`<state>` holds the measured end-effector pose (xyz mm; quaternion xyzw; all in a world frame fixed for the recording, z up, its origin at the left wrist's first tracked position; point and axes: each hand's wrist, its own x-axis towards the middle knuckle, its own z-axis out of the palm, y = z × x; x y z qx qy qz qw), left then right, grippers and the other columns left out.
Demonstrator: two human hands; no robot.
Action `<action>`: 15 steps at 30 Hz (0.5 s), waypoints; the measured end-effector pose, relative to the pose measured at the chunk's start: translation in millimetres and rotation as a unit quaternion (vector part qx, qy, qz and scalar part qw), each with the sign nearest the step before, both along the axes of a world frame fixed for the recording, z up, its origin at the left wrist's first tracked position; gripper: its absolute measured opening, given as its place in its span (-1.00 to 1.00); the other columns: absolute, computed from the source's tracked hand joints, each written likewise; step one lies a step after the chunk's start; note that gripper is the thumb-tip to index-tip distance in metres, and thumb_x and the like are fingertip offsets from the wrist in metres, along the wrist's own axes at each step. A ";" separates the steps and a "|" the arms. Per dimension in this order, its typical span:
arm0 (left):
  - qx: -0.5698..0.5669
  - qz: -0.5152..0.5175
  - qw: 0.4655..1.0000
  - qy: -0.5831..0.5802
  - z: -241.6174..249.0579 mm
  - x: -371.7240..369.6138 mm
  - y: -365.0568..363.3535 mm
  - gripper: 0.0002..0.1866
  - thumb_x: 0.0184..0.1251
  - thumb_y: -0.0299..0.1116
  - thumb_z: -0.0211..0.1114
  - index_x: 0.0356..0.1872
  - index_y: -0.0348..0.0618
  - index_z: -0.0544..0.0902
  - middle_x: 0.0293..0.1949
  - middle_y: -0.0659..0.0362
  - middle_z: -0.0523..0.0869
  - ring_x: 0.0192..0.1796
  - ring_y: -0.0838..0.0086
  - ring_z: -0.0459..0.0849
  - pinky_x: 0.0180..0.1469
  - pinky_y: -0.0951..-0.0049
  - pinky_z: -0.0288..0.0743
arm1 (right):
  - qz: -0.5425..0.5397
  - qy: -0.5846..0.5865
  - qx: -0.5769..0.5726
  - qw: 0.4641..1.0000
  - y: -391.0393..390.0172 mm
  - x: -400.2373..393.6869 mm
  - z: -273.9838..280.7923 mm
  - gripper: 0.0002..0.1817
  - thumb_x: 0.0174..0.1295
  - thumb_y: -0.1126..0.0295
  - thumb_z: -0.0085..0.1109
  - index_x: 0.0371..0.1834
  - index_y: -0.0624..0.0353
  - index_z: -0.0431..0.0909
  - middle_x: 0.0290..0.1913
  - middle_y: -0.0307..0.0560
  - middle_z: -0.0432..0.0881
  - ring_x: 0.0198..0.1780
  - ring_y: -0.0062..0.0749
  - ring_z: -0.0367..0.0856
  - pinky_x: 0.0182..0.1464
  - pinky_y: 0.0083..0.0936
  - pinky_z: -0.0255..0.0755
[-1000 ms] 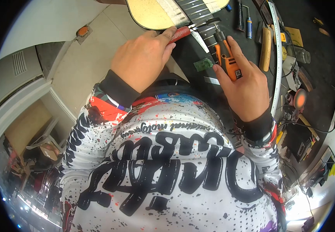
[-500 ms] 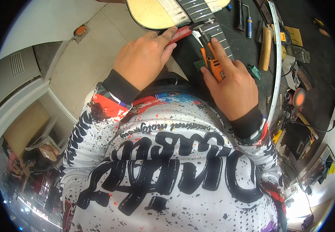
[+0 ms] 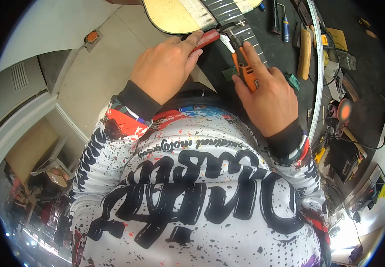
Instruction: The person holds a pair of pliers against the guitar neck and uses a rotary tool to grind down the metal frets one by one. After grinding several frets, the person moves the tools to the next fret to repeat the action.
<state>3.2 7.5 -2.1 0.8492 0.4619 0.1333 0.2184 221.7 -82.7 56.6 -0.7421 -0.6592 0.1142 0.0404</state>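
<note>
An acoustic guitar [image 3: 168, 18] lies at the top of the view, its pale body at left and its dark fretted fingerboard [image 3: 223, 12] running down to the right. My left hand [image 3: 166, 66] is closed on a red-handled tool [image 3: 208, 39], whose dark metal end [image 3: 226, 27] lies over the fingerboard. In my right hand [image 3: 268, 93] is an orange hand tool [image 3: 249, 78] with a black neck and a metal head; my index finger lies along it. That metal head meets or overlaps the dark end of the other tool. Contact cannot be made out.
On the dark bench to the right lie a long metal ruler [image 3: 318, 71], a wooden block [image 3: 305, 55], a blue-handled tool [image 3: 286, 31], a green scrap [image 3: 292, 81] and a glass jar [image 3: 349, 61]. Cables and more tools crowd farther right. Tiled floor [image 3: 108, 58] shows at left.
The guitar and bench items sit slightly farther left and up in the view. My right hand and the orange tool have shifted very slightly; both hands keep their holds.
</note>
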 end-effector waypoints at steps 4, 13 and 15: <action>0.000 0.004 1.000 -0.007 -0.2 -1.2 -1.8 -0.56 0.64 -0.14 0.36 0.41 -0.03 0.73 -0.17 -0.06 0.85 -0.17 -0.06 0.82 -0.12 0.01 0.69 | -0.015 -0.005 -0.006 1.000 1.9 -1.0 1.9 -0.21 0.35 0.09 0.53 0.68 -0.43 0.50 -0.31 0.05 0.68 -0.29 0.08 0.79 -0.22 -0.08 0.67; -0.004 0.005 1.000 -0.005 0.9 -1.1 -1.0 -0.57 0.64 -0.16 0.37 0.39 -0.06 0.74 -0.14 -0.07 0.85 -0.16 -0.06 0.82 -0.11 0.02 0.69 | -0.025 -0.010 -0.012 1.000 3.9 -0.4 4.6 -0.20 0.36 0.09 0.53 0.69 -0.46 0.48 -0.29 0.06 0.70 -0.30 0.10 0.79 -0.22 -0.04 0.67; 0.005 0.001 1.000 -0.006 -2.0 -0.8 -1.4 -0.57 0.63 -0.17 0.37 0.39 -0.06 0.74 -0.14 -0.07 0.85 -0.16 -0.06 0.82 -0.11 0.02 0.69 | 0.002 0.010 -0.019 1.000 -0.1 0.3 4.9 -0.20 0.36 0.09 0.52 0.69 -0.46 0.48 -0.29 0.07 0.70 -0.29 0.11 0.80 -0.22 -0.03 0.66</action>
